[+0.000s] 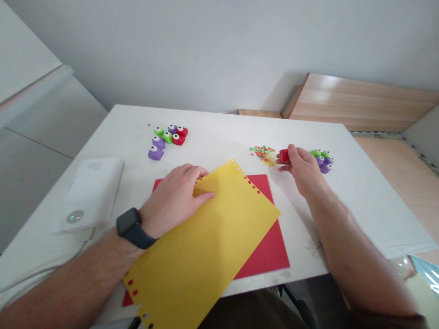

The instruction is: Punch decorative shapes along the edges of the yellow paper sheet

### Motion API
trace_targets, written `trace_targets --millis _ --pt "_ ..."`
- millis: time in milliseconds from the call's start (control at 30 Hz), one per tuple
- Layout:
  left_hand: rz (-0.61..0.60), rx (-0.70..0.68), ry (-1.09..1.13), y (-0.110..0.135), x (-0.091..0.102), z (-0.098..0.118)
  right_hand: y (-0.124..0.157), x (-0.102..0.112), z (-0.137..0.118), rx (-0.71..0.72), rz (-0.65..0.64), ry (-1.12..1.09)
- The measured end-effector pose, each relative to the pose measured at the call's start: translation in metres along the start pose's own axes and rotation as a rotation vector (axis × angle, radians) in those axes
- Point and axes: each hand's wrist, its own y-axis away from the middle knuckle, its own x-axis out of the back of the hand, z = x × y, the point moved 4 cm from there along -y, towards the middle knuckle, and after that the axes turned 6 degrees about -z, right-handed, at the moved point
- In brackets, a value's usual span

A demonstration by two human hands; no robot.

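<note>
A yellow sheet of paper [219, 228] lies at a slant over a red sheet [265, 256], with small shaped holes punched along its edges. My left hand [178, 189], a dark watch on its wrist, is at the yellow sheet's upper left edge. Its thumb rests on top, the other fingers are partly hidden, and the paper bends up there. My right hand [302, 167] is closed around a small red craft punch [284, 155], held above the table right of the paper. Just left of it is a pile of tiny coloured paper cut-outs [263, 154].
Purple, green and red craft punches with eye-like discs [168, 139] stand at the back left. Green and purple ones [323, 161] stand beyond my right hand. A white box-shaped device [92, 194] with a cable sits on the left of the white table [212, 132].
</note>
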Motion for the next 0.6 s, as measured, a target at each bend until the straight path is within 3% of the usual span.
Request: trace_targets --millis 100,233,400,600 --pt "0.003 -0.007 -0.008 0.0 0.0 0.0 -0.002 -0.002 0.008 -0.047 -0.016 0.057" --pt "0.007 -0.014 -0.014 -0.001 -0.001 -0.002 0.001 -0.013 0.004 0.009 -0.064 -0.024" --pt "0.016 -0.02 0.0 -0.002 -0.002 -0.004 0.003 -0.008 -0.004 0.033 -0.014 -0.06" --pt "0.037 -0.001 0.082 -0.002 -0.002 -0.006 0.006 -0.011 0.001 -0.043 -0.113 -0.001"
